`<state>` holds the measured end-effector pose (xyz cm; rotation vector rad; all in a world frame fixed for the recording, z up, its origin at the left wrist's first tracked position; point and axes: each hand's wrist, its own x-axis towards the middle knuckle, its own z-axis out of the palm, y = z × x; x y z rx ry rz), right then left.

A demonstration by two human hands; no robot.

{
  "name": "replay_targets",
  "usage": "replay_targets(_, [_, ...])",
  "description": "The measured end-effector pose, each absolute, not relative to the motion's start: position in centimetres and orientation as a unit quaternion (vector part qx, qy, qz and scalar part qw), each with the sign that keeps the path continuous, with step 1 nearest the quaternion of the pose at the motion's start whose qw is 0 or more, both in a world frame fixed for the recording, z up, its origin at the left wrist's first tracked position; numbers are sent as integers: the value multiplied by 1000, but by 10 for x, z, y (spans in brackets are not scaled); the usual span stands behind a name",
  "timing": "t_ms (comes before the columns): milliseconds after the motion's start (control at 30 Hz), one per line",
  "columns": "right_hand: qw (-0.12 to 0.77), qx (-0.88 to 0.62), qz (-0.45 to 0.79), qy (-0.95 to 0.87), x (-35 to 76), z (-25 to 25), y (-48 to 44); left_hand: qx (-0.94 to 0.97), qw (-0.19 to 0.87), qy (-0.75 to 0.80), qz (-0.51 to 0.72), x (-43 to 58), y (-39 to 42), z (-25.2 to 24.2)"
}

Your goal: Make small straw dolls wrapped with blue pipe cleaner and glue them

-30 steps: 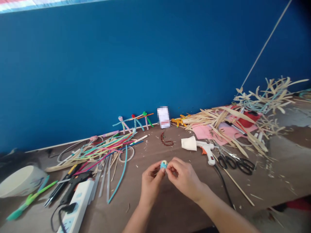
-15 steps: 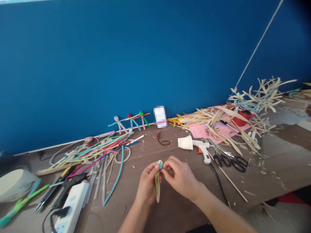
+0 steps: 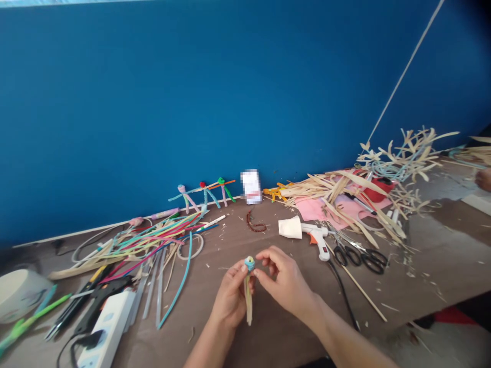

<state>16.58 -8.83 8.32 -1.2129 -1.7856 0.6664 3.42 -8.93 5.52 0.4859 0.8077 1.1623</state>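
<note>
Blue-wrapped little ball [image 3: 249, 263] on a pale straw strip [image 3: 249, 301], pinched tight in your left hand [image 3: 231, 301]; your right hand [image 3: 284, 281] sits loosely open just beside it.

Around the right hand [image 3: 286, 283], brown tabletop [image 3: 233, 245] dotted with shavings leaves room to pass forward as far as the hot glue gun [image 3: 316, 237]. To the hand's right, the gun's black cord [image 3: 342, 291] and a thin wooden stick [image 3: 358, 286] lie across the way. To its left, beyond the left hand [image 3: 230, 301], a curved teal plastic strip [image 3: 179, 286] lies in the path.
</note>
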Motion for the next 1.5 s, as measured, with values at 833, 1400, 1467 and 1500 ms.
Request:
replay_targets(833, [376,-380,308,-787,171,104,-99,339,709,362,501,19,-101,65])
replay_targets(1400, [322,-417,222,-820,174,92,-93,300,755,388,436,20,-92,45])
replay_targets(1467, [329,-426,224,-812,173,91,-91,307,750,371,453,22,-89,45])
replay_targets(1500, [338,-430,228,-806,173,90,-90,306,749,359,466,23,-88,45])
